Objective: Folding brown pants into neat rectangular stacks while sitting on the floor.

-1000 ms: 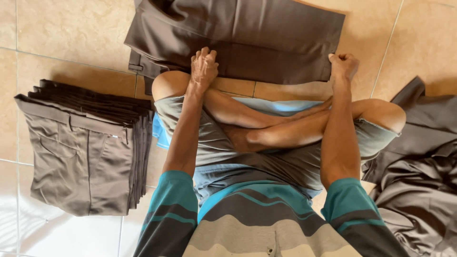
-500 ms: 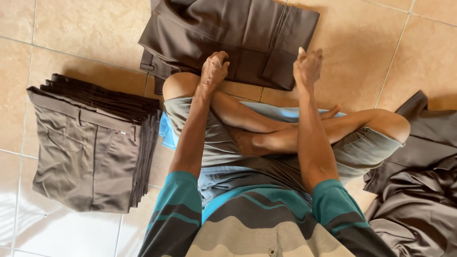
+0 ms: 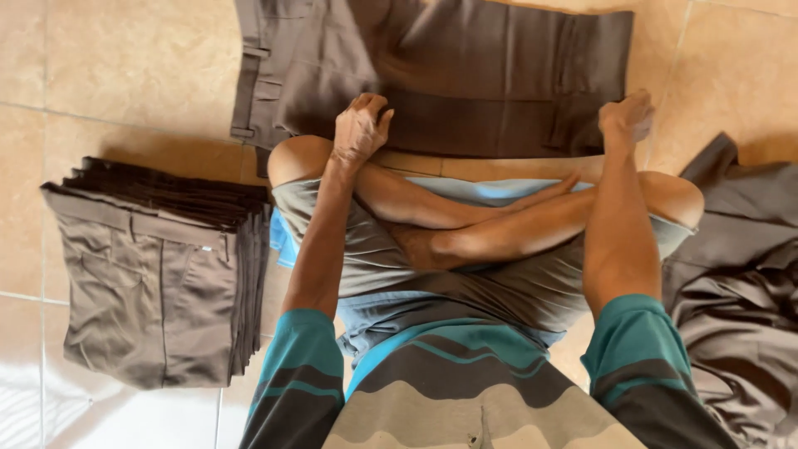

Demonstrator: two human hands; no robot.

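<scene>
I sit cross-legged on a tiled floor. A pair of dark brown trousers (image 3: 465, 75) lies spread flat on the floor in front of my knees. My left hand (image 3: 361, 127) is curled on the near edge of the trousers, towards their waistband end. My right hand (image 3: 628, 116) grips the near right corner of the same garment. Both arms reach forward over my crossed legs.
A neat stack of several folded brown trousers (image 3: 158, 266) lies on the floor to my left. A loose heap of unfolded brown garments (image 3: 740, 291) lies to my right. A blue cloth (image 3: 287, 241) shows under my legs.
The right hand moved in towards the left with the trousers' end, then back out to the right. The trousers now lie wider and closer to me. The left hand stayed on the near edge.
</scene>
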